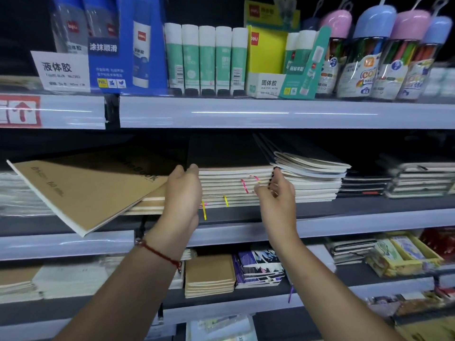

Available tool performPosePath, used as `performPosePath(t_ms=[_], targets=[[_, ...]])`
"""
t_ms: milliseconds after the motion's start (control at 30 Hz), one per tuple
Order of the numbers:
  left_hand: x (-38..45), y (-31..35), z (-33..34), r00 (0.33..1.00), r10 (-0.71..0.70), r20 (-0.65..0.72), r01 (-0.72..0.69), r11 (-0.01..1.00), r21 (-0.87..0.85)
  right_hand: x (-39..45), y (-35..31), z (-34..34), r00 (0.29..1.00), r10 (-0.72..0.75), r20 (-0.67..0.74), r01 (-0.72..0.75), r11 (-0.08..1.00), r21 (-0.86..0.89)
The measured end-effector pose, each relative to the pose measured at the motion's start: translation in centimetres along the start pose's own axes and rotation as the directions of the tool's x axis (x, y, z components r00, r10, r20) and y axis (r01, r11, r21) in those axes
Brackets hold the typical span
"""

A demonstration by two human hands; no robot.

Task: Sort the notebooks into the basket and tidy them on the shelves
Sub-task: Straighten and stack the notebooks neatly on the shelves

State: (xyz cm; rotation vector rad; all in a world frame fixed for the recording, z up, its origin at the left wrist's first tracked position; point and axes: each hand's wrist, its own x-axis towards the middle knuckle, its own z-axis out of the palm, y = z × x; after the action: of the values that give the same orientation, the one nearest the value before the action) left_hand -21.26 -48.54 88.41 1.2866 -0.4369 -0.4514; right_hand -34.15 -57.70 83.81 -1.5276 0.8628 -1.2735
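Three shelf levels face the person; the middle shelf point(344, 225) holds the black-covered notebook stack point(234, 183), roughly ten deep, with four coloured ribbon markers point(225, 201) poking out the front. Left of it, one kraft notebook point(81, 190) lies tilted over the shelf edge. The left hand point(183, 193) presses flat, fingers straight, against the stack's left side; the right hand point(277, 193) pinches its front edges. Above stand five green glue sticks point(206, 57).
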Motion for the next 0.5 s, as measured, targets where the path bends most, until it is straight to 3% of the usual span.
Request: performPosePath(t_ms=[167,333,500], targets=[[-2.0,-2.4,0.2,0.976,0.218,0.008,-0.206,0.907,0.366,-0.5,0.0,0.1,0.998,-0.058,-0.026,0.057,0.997,-0.042],[-1.8,-3.2,0.4,0.961,0.277,-0.02,-0.249,0.89,0.381,-0.5,0.0,0.2,0.997,-0.064,-0.033,0.062,0.997,-0.047],[-1.4,-3.4,-0.3,0.982,0.185,0.026,-0.182,0.92,0.346,-0.1,-0.3,-1.0,0.999,-0.05,0.019,0.051,0.998,-0.032]])
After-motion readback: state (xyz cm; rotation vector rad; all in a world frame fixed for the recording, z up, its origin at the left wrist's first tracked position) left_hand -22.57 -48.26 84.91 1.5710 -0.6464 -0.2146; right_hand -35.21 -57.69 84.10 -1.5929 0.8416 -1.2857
